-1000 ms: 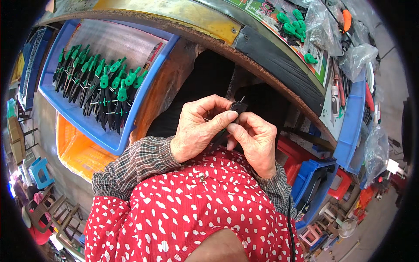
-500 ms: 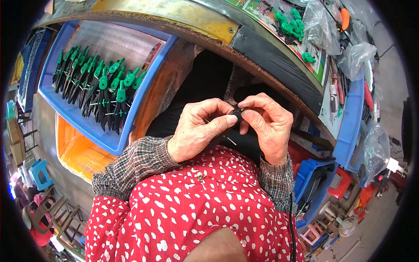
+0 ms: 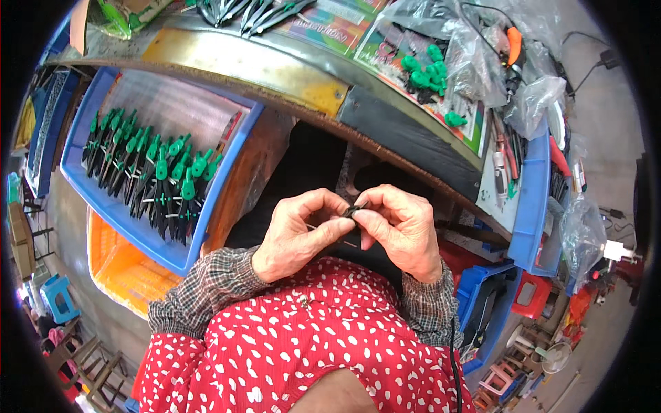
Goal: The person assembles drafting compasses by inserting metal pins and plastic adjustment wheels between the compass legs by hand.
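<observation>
A small black part [image 3: 351, 210] is pinched between my two hands over my lap. My left hand [image 3: 297, 233] grips it with thumb and forefinger, and my right hand [image 3: 403, 230] pinches it from the other side. A thin pale rod shows by the left fingers. The fingertips hide most of the part, so its exact kind does not show. To my left, rows of black long-legged tools with green heads [image 3: 162, 168] lie in a blue tray [image 3: 179, 96].
An orange crate [image 3: 124, 265] stands below the tray. Ahead runs a workbench [image 3: 241, 72] with loose green pieces [image 3: 427, 72], black pliers-like tools [image 3: 258, 14] and clear plastic bags [image 3: 475, 62]. At right are a narrow blue tray [image 3: 530, 206] and a blue bin [image 3: 492, 303].
The view has tilted, showing more of the bench top. Both hands appear lower and slightly further left, still pinching the black part, and the right fingers have shifted on it.
</observation>
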The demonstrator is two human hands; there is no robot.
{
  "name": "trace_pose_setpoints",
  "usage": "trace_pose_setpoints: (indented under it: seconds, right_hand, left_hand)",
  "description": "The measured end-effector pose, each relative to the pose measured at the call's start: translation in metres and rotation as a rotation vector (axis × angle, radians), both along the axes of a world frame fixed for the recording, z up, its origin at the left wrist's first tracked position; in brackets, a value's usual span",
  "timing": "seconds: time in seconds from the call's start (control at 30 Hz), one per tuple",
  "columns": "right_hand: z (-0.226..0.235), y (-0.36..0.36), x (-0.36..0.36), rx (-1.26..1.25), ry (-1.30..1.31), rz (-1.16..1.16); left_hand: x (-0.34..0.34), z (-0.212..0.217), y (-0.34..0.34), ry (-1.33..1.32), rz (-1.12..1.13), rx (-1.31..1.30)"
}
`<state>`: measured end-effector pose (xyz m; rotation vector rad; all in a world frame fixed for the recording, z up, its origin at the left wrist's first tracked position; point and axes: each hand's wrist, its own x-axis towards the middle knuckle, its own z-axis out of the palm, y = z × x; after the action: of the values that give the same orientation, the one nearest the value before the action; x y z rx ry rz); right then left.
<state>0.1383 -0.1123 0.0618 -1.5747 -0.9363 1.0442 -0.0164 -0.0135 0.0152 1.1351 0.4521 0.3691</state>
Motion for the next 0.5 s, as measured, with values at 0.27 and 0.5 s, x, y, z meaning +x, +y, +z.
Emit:
trace_pose_setpoints:
  seconds: [0.27, 0.5]
  right_hand:
    - [0.005, 0.007, 0.0, 0.013, -0.012, -0.052]
    - [0.015, 0.015, 0.01, -0.003, -0.125, -0.005]
  left_hand:
    - [0.006, 0.011, 0.003, 0.02, 0.037, 0.043]
    - [0.01, 0.009, 0.007, 0.0, 0.05, -0.012]
